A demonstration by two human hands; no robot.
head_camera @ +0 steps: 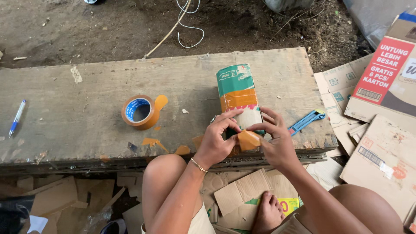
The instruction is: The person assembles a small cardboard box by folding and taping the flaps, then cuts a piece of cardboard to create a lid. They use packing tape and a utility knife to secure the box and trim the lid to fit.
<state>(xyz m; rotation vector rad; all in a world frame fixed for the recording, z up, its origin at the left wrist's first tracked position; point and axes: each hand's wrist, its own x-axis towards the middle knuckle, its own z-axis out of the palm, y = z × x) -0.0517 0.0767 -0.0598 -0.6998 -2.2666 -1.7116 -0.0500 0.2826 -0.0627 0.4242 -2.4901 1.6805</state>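
Observation:
A small cardboard packet (pixel 237 93) with green print and a band of brown tape lies on the wooden board (pixel 86 99). Both hands work at its near end. My left hand (pixel 216 138) presses its fingers on the packet's near edge. My right hand (pixel 277 141) pinches a piece of brown tape (pixel 248 139) against that end. A roll of brown tape (pixel 139 112) with a blue core lies on the board to the left of the packet.
A blue utility knife (pixel 307 121) lies right of the packet. A blue pen (pixel 16 118) rests at the board's far left. Cardboard boxes (pixel 385 86) pile up on the right, cardboard scraps (pixel 247 195) cover the ground by my legs. White cable (pixel 190 26) lies on the dirt beyond.

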